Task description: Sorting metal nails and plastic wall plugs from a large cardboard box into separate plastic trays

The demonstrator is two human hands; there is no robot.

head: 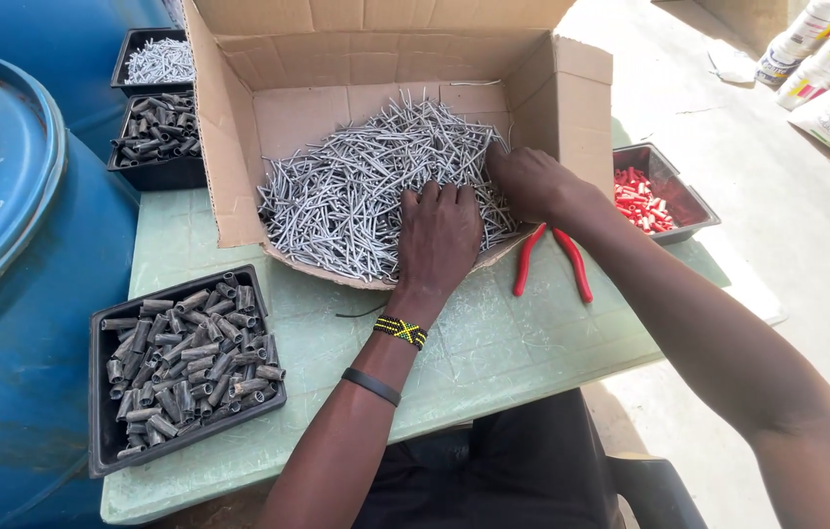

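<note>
An open cardboard box point(238, 147) lies on its side on a pale green table point(493, 343) and holds a heap of thin grey metal pins point(356, 186). My left hand point(437, 235) rests palm down on the front of the heap, fingers together. My right hand point(532, 181) reaches into the right side of the heap, its fingertips buried among the pins. Whether either hand grips pins is hidden. Red-handled pliers point(552, 260) lie on the table just under my right wrist.
A black tray of dark metal sleeves point(185, 358) sits front left. Two more black trays point(155, 118) stand behind the box's left flap. A black tray of red pieces point(645, 196) is on the right. A blue barrel point(13, 294) borders the table's left side.
</note>
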